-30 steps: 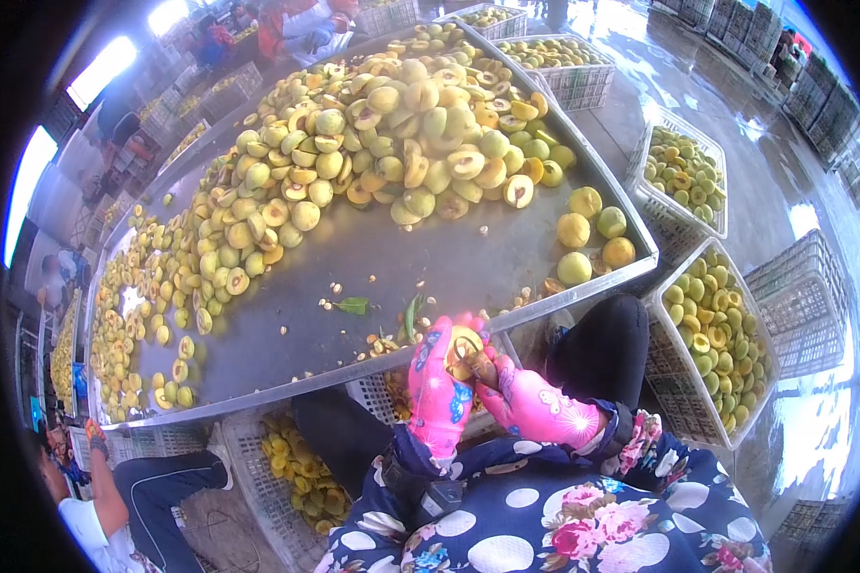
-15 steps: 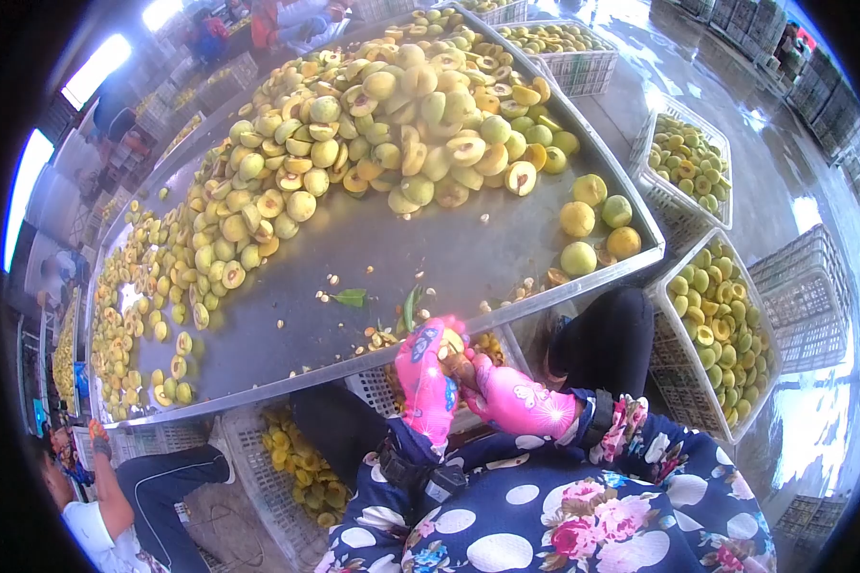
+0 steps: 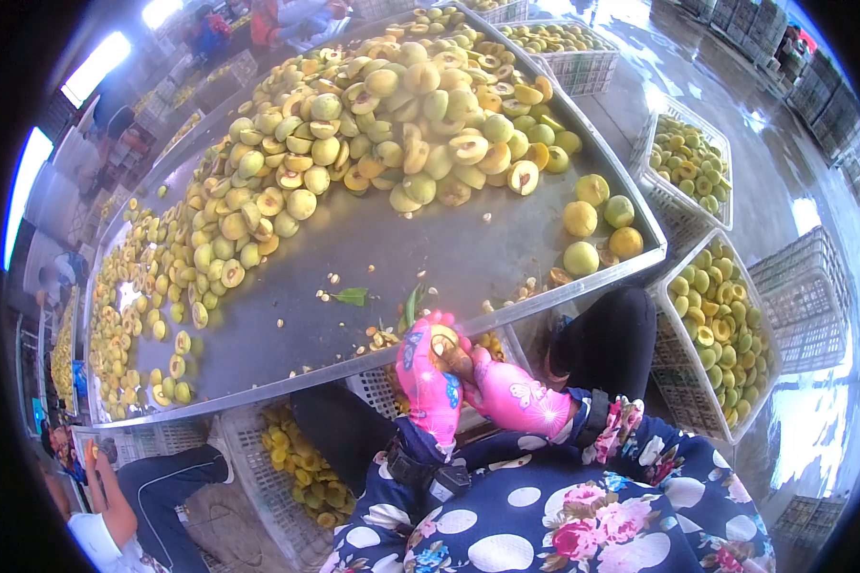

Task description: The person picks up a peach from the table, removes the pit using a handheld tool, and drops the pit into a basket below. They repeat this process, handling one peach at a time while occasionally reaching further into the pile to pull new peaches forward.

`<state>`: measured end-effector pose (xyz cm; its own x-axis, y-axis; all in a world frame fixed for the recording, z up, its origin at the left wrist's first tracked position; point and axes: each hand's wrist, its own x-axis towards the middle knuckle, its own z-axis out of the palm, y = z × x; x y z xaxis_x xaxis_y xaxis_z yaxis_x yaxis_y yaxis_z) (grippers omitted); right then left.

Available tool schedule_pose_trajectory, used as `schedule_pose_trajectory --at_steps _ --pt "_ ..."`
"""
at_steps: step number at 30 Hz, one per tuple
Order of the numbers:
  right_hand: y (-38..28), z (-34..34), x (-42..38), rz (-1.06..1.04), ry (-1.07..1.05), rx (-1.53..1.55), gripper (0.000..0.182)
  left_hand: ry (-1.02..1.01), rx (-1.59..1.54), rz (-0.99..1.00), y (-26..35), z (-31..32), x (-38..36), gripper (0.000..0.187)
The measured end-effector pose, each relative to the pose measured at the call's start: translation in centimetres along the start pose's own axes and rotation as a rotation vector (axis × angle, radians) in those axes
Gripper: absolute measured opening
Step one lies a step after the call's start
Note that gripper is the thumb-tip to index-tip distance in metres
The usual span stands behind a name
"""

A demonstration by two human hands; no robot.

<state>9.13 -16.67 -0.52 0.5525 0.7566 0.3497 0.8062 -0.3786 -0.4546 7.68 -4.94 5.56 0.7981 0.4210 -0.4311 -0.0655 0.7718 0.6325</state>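
Note:
In a pink patterned glove, my left hand (image 3: 428,387) is closed around a yellow peach half (image 3: 441,342) just off the near edge of a metal table (image 3: 401,258). My right hand (image 3: 521,393), gloved in pink too, comes in from the right with its fingers curled against the fruit. A brown shape lies between the two hands; I cannot tell whether it is a tool or bare fingers. Beyond them, a large heap of halved peaches (image 3: 296,153) covers the table's far and left side. A green leaf (image 3: 351,296) and small pit pieces lie nearer.
Several whole peaches (image 3: 580,220) sit at the table's right corner. Right of my knee stands a crate (image 3: 726,420) of peach halves, with another crate (image 3: 646,172) behind. A low crate (image 3: 258,468) with yellow pieces is at lower left, beside a seated person (image 3: 105,516).
My hands stay together at the table edge; the fruit in my left hand has turned slightly and my right fingers have shifted against it. The person at left has moved their hands.

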Motion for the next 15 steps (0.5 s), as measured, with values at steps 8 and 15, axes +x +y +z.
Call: schedule_pose_trajectory --at_steps 8,15 --pt "-1.3 -4.3 1.7 0.119 -0.256 0.095 0.023 -0.030 0.017 0.097 -0.5 -0.9 1.2 0.026" --pt "-1.2 -4.4 2.3 0.394 -0.362 0.520 0.029 -0.005 0.108 0.112 0.0 -0.9 1.3 0.026"
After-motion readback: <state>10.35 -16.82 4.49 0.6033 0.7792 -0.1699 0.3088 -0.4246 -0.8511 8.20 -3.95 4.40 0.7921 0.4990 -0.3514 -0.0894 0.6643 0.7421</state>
